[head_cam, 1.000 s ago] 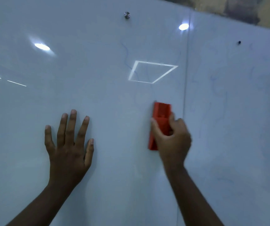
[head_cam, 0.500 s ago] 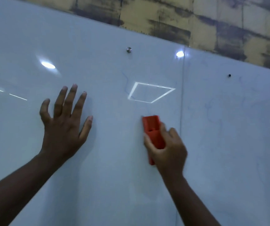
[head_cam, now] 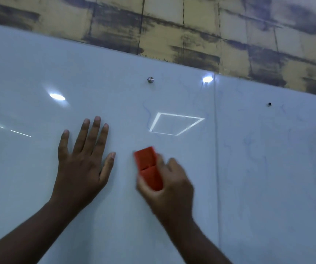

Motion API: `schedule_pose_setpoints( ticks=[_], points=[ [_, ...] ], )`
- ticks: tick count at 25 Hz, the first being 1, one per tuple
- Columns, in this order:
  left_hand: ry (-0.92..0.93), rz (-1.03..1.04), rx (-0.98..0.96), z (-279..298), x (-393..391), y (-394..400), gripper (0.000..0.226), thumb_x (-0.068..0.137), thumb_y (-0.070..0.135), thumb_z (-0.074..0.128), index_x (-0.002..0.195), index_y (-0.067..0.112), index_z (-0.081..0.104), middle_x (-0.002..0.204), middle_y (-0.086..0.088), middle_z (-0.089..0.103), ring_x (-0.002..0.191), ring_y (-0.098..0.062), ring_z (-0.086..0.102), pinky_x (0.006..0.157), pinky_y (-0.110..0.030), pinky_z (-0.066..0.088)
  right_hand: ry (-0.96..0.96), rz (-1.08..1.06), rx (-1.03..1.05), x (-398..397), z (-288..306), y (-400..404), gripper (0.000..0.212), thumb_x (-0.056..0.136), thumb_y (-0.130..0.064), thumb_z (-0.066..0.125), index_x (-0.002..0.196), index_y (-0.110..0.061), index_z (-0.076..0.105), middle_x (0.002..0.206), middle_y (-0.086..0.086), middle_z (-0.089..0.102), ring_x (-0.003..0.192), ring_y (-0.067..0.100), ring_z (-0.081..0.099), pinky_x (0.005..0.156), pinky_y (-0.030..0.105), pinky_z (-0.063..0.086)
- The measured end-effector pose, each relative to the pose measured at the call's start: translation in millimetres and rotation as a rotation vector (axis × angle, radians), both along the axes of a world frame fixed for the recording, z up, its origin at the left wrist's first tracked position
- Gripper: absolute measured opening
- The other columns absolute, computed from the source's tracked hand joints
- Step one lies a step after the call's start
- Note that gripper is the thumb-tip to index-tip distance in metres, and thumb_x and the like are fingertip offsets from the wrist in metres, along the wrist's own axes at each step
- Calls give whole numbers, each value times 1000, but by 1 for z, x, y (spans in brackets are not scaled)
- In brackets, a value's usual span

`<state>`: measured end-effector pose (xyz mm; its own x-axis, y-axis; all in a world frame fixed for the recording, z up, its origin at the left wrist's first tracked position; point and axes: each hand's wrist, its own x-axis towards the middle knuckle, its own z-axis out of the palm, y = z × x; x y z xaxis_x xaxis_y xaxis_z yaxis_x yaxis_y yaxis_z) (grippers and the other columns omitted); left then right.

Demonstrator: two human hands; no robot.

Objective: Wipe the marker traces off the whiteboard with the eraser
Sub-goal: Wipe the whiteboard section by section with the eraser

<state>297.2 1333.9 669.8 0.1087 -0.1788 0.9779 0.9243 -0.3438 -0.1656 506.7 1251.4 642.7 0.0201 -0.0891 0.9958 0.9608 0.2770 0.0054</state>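
In front of me the whiteboard (head_cam: 39,168) fills nearly the whole view, mounted upright on a yellow and grey patched wall (head_cam: 172,25) that shows above its top edge, and a vertical seam (head_cam: 215,149) splits it into a wide left panel and a right one. I read the bright ovals and the slanted rectangle outline as ceiling lights mirrored in the glossy surface, not marker. The real work is the faint blue marker traces (head_cam: 248,145), thickest on the right panel, with a thin squiggle by the rectangle's left corner; plenty is left, so I judge the wiping far from finished. My left hand (head_cam: 82,164) lies flat on the board with fingers spread and straight, holding nothing; I take it as a brace so I can lean in and push hard with the other arm. My right hand (head_cam: 170,183) is blurred with motion, its fingers curled round the lower half of the red eraser (head_cam: 147,166), which sits just right of the left thumb and below the reflected rectangle, tilted with its top leaning left. Gripping it low leaves the upper end free to lead, and I assume its face is against the board, though the blur keeps me from confirming contact. A small metal standoff (head_cam: 150,79) pins the left panel, and a dark dot (head_cam: 269,104) marks the right.
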Motion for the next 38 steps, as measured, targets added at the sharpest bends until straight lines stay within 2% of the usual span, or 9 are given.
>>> schedule_pose_setpoints(
  ticks=[3, 6, 12, 18, 23, 27, 29, 35, 38],
  points=[
    [30, -15, -5, 1, -2, 1, 69, 108, 44, 32, 168, 9, 26, 177, -12, 17, 164, -30, 18, 129, -61, 12, -161, -20, -12, -30, 7, 5, 57, 83, -61, 64, 122, -20, 66, 85, -4, 53, 71, 14, 51, 56, 33, 51],
    [21, -28, 2, 2, -4, -2, 68, 107, 42, 34, 167, 11, 30, 177, -10, 21, 164, -29, 21, 129, -59, 13, -175, -44, -17, -18, 26, 4, 59, 84, -64, 61, 126, -22, 64, 87, -4, 54, 73, 15, 54, 57, 34, 53],
    [7, 18, 72, 29, -16, -12, 76, 99, 47, 48, 163, 8, 39, 167, -10, 43, 150, -30, 47, 118, -60, 26, 108, -48, 44, 59, 59, -11, 62, 76, -66, 63, 124, -28, 70, 79, -5, 50, 70, 20, 60, 58, 34, 51],
    [17, 35, 24, 72, -24, 4, 78, 102, 49, 35, 167, 7, 29, 177, -10, 21, 164, -26, 21, 127, -60, 11, 341, 26, 124, 87, 106, -12, 51, 83, -60, 72, 116, -21, 73, 77, -1, 54, 68, 17, 56, 64, 31, 45],
    [1, 31, 17, 68, -22, 7, 78, 102, 49, 34, 169, 9, 24, 178, -8, 17, 164, -25, 19, 129, -60, 10, 135, 43, 109, 9, 103, 8, 59, 76, -66, 64, 121, -28, 69, 84, -4, 52, 80, 21, 61, 67, 35, 52],
    [29, 42, 7, 69, -24, 6, 79, 104, 53, 31, 170, 10, 21, 178, -7, 15, 165, -24, 16, 129, -61, 13, -164, -19, 104, -47, 112, 16, 60, 83, -68, 60, 122, -23, 65, 82, -5, 50, 71, 15, 51, 66, 31, 49],
    [30, 36, 7, 69, -25, 7, 79, 104, 53, 32, 170, 12, 21, 178, -7, 15, 165, -24, 17, 130, -60, 13, -197, -67, 101, -45, 128, 15, 61, 84, -69, 57, 122, -23, 65, 81, -6, 50, 69, 16, 51, 69, 32, 47],
    [19, 27, 22, 68, -24, 7, 78, 102, 50, 36, 168, 12, 27, 177, -5, 20, 164, -22, 21, 130, -59, 15, 81, -18, 81, 34, 171, -2, 67, 78, -69, 66, 132, -30, 67, 87, 1, 59, 82, 27, 65, 71, 38, 53],
    [6, 19, 17, 68, -23, 7, 78, 101, 51, 36, 169, 12, 27, 178, -3, 20, 164, -21, 19, 130, -60, 15, 220, 34, 83, 77, 190, -9, 73, 81, -65, 73, 142, -27, 62, 98, 3, 66, 92, 24, 64, 76, 34, 47]
  ],
)
